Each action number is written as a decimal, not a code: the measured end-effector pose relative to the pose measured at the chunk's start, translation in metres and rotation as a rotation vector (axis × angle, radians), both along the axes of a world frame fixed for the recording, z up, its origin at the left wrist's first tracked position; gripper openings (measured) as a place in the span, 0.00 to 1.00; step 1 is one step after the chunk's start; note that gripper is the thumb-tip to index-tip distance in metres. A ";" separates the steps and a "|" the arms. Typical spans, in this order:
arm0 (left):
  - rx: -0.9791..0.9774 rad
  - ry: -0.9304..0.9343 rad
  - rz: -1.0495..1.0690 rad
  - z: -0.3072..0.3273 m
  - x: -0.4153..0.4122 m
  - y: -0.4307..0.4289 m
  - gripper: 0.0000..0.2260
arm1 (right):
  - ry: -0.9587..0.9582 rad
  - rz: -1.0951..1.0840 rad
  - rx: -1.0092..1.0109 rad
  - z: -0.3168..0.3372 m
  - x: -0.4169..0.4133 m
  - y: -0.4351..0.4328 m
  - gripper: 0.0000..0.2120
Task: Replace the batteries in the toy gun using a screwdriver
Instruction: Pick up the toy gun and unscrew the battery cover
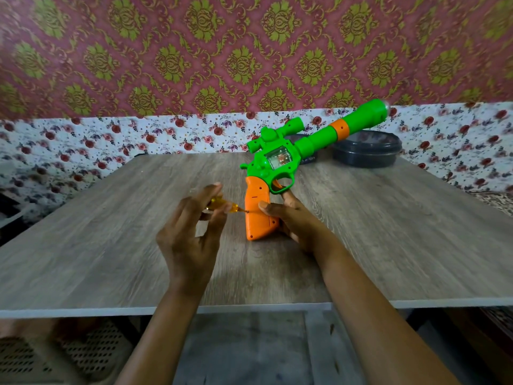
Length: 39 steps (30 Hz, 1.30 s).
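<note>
Now, toy gun: butt down on the worktop, barrel angled up-right, probably to present its handle screw.
Right grip: wrapped round the orange handle, steadying it.
Left grip: pinches the screwdriver, tip at the handle's side.
Room: grey wood-grain worktop; patterned wallpaper behind.

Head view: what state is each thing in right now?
toy gun: upright, butt on the table, barrel tilted up.
orange grip: closed.
screwdriver: tip against the grip.
left hand: pinches the screwdriver.
right hand: grips the grip.
dark container: lid on.
</note>
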State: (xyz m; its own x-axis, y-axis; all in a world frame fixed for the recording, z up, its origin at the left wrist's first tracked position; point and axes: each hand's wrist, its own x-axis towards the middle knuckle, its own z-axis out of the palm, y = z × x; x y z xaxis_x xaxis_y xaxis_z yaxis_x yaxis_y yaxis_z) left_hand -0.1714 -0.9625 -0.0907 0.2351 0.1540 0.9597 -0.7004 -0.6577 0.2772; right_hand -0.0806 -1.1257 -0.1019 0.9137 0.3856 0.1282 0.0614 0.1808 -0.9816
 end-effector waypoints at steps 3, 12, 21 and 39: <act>0.026 -0.014 0.018 -0.001 0.000 -0.001 0.13 | 0.006 -0.006 -0.005 -0.001 0.000 0.000 0.23; 0.000 -0.036 0.031 -0.003 0.002 0.000 0.14 | 0.024 -0.012 -0.026 -0.001 0.002 -0.001 0.25; -0.088 0.011 -0.096 -0.003 0.000 0.000 0.13 | -0.012 -0.010 -0.007 -0.001 -0.001 0.000 0.22; -0.078 0.111 -0.160 -0.001 -0.005 -0.001 0.09 | 0.008 -0.017 0.001 0.000 -0.001 -0.001 0.22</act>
State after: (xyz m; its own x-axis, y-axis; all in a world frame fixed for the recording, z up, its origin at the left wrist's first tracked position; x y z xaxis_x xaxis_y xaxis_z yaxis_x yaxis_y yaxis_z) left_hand -0.1760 -0.9634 -0.0914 0.3662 0.1791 0.9131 -0.7565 -0.5142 0.4042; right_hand -0.0815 -1.1265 -0.1022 0.9210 0.3702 0.1212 0.0564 0.1811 -0.9818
